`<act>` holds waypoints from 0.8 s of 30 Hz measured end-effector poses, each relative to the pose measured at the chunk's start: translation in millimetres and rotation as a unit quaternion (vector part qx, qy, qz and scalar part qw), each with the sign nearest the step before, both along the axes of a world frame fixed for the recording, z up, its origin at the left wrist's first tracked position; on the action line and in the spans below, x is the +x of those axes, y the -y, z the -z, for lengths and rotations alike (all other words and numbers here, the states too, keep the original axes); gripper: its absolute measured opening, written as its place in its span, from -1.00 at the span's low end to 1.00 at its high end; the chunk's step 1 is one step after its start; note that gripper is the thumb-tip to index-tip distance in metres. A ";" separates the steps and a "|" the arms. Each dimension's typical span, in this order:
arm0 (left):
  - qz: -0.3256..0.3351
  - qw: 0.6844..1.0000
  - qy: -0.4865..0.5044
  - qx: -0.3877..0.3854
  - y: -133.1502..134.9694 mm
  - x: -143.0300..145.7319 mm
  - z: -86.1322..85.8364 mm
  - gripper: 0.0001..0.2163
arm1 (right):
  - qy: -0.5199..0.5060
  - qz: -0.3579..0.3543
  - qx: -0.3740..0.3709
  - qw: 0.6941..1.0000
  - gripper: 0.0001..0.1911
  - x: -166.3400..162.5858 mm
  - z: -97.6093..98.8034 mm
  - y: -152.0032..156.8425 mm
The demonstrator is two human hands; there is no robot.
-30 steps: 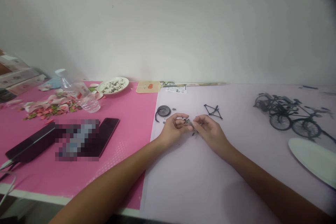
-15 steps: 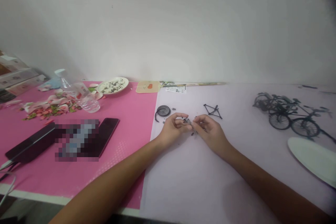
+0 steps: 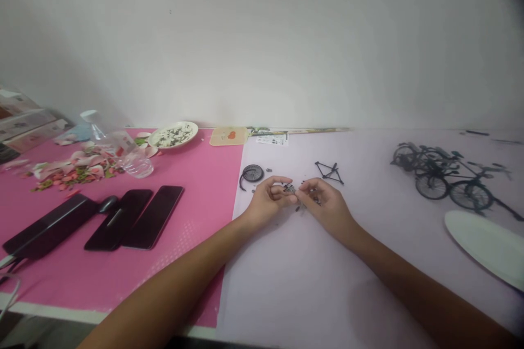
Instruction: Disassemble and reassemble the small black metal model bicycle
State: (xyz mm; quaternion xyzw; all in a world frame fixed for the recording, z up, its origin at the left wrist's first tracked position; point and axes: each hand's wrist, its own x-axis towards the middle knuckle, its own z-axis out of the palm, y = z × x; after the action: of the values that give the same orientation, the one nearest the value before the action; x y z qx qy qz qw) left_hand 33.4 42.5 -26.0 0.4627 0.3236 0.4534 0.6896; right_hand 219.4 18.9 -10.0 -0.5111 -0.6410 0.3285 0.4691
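Observation:
My left hand [image 3: 268,199] is closed in a pinch around a small grey model bicycle part [image 3: 290,188]. Fingertips of my right hand [image 3: 325,204] press together at the right side of the same part; its exact shape is too small to make out. Behind my left hand lies a small black spoked wheel [image 3: 253,173], with a curved black mudguard piece [image 3: 242,181] along its left side. A thin black model bicycle frame [image 3: 329,172] lies flat behind my right hand. Tiny dark bits are scattered on the pale sheet under my fingers.
Several black model bicycles [image 3: 450,174] stand at the right, behind a white plate [image 3: 487,245]. On the pink cover at left are two phones [image 3: 153,218], a black power bank-like box [image 3: 49,226], a tilted plastic bottle [image 3: 123,147], petals [image 3: 82,166] and a plate [image 3: 174,144].
My right fingertips have shifted slightly around the small part. The view has turned a little, and the phone screen that was blurred out is now dark.

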 end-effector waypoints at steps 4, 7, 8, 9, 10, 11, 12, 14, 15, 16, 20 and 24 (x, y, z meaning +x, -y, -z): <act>0.008 1.000 -0.001 0.011 -0.5 0.1 2.6 -0.44 | -0.005 -0.022 0.011 1.000 -0.82 0.6 0.7 -0.2; 0.018 1.000 0.002 0.015 -0.4 -0.6 3.2 -0.44 | -0.013 -0.030 0.002 0.999 -0.82 0.6 0.9 1.1; 0.020 1.000 0.001 0.015 -0.3 -0.9 3.0 -0.45 | -0.015 -0.030 -0.001 0.999 -0.82 0.4 0.5 1.7; 0.020 1.000 0.000 0.016 -0.1 -1.1 2.7 -0.45 | -0.015 -0.030 -0.003 0.999 -0.81 0.5 -0.3 2.0; 0.020 1.000 -0.002 0.016 0.0 -1.2 2.3 -0.46 | -0.014 -0.029 -0.003 0.999 -0.81 1.2 -1.1 1.8; 0.019 1.000 -0.004 0.016 0.1 -1.3 2.0 -0.45 | -0.009 -0.026 0.001 1.000 -0.79 2.7 -2.0 0.6; 0.017 1.000 -0.006 0.016 0.1 -1.2 1.7 -0.45 | 0.003 -0.018 0.015 1.000 -0.79 5.5 -2.7 -1.8; 0.015 1.000 -0.010 0.014 0.0 -0.9 1.6 -0.44 | 0.054 0.013 0.071 0.996 -0.79 15.9 -3.1 -10.8; 0.016 1.000 -0.011 0.013 -0.2 -0.8 1.7 -0.43 | 0.095 0.041 0.116 0.988 -0.81 23.6 -2.6 -17.2; 0.016 1.000 -0.012 0.013 -0.3 -0.6 2.0 -0.43 | 0.140 0.062 0.153 0.976 -0.84 32.8 -1.6 -24.5; 0.018 1.000 -0.014 0.018 -0.5 -0.9 3.7 -0.45 | 0.268 0.198 0.178 0.926 -0.77 74.7 6.2 -53.5; 0.020 0.999 -0.018 0.020 -0.6 -1.7 5.3 -0.46 | 0.325 0.283 0.052 0.901 -0.65 102.6 15.4 -68.2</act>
State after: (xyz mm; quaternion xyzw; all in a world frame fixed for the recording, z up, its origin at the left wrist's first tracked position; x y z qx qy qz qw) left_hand 31.8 43.1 -31.2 0.4910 0.3173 0.4375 0.6832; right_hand 321.9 87.1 -25.4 -0.7239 -0.6025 -0.0364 0.3341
